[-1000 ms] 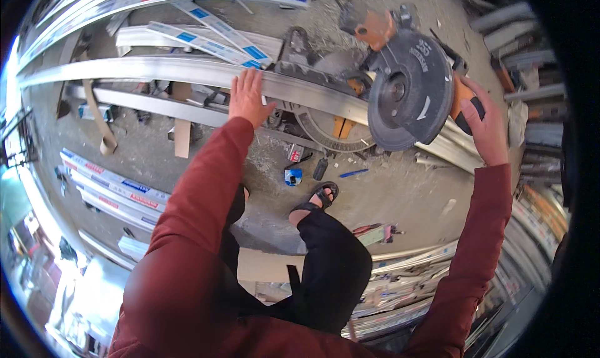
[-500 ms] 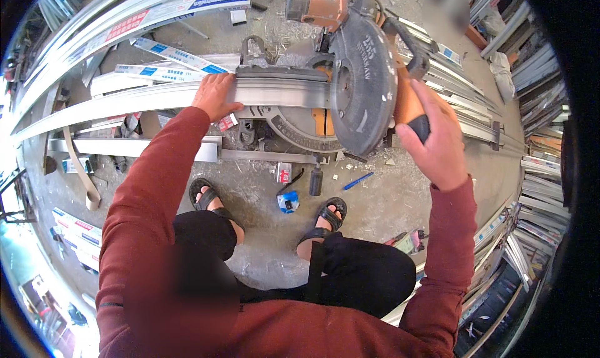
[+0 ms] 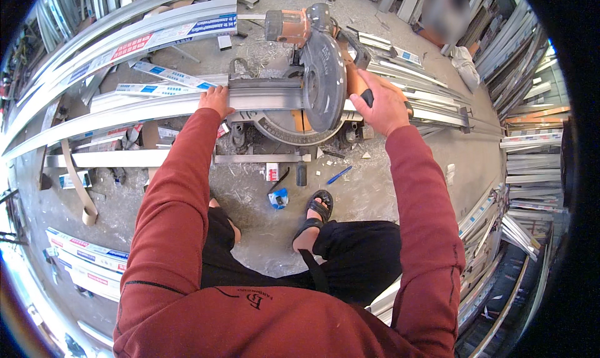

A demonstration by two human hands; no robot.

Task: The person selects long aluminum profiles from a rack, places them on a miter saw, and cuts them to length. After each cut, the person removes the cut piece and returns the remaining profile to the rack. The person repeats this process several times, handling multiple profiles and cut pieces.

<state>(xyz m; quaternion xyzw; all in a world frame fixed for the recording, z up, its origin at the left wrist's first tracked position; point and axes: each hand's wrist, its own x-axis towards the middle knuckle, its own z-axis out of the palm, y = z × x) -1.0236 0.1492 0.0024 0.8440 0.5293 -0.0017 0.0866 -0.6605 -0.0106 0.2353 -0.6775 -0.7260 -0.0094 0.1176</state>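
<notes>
A long silver aluminium profile [image 3: 265, 100] lies across the bed of a mitre saw, running out far to the left. My left hand [image 3: 215, 100] grips it near the left end of the saw fence, fingers over the far edge and thumb toward the blade. My right hand [image 3: 383, 102] is closed round the saw's orange and black handle [image 3: 359, 90]. The dark round blade guard [image 3: 322, 82] covers the profile's right end, so the blade and any contact there are hidden. In front of the guard, the curved angle scale [image 3: 275, 132] shows on the saw base.
On the floor before the saw lie a blue tape measure [image 3: 278, 198], a blue pen [image 3: 339, 175] and a small red-white box [image 3: 272, 171]. Aluminium lengths [image 3: 169, 36] are stacked at the far left. More profiles [image 3: 534, 170] crowd the right side. My sandalled foot [image 3: 319, 207] stands close by.
The saw head looks lower and farther from me, with my right hand on its handle. My arms reach farther forward, and the whole view has shifted. My left hand stays on the profile.
</notes>
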